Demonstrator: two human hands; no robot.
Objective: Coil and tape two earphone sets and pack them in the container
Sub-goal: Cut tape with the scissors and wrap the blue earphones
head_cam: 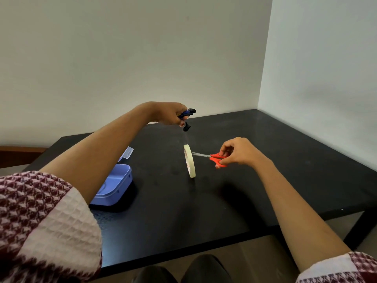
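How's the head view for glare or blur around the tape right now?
Head view: wide-angle bends the table edges; soft sheen behind the tape roll; any strip up to the left hand is too faint to trace; scissors blades slightly blurred.

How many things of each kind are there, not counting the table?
earphone set: 1
tape roll: 1
scissors: 1
container: 1
Total: 4

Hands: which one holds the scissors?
The right hand, gripping red scissors by the tape roll; the left hand holds coiled earphones higher up instead.
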